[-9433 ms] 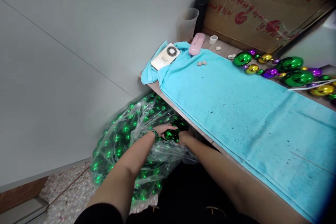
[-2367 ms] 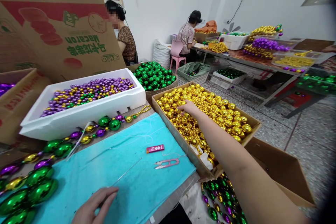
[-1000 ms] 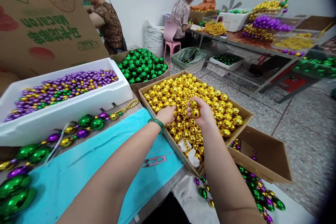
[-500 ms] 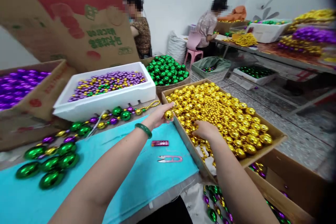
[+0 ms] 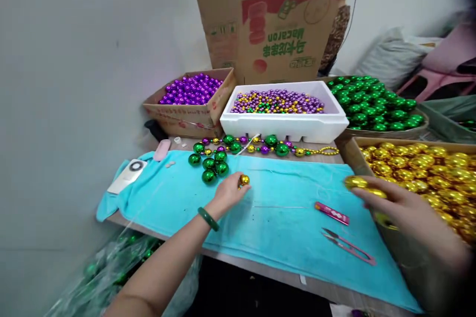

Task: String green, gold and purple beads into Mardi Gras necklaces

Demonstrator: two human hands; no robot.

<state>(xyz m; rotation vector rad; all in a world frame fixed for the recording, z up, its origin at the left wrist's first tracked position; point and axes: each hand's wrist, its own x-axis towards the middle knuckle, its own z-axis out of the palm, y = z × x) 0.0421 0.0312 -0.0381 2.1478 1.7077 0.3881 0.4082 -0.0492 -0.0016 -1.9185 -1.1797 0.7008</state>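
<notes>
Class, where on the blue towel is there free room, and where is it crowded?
Free, specks aside: towel between phone and green balls; front strip below the thin wire, between left forearm and snips. Crowded: back edge, where the bead string fronts the white box; right end, packet and snips near the right hand.

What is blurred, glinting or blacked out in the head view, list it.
Head view: the right hand and the gold balls it holds are smeared, probably by motion; same head view: the left hand looks clearer; head view: glints dot the green balls on the towel, and the upper right corner falls to black.
</notes>
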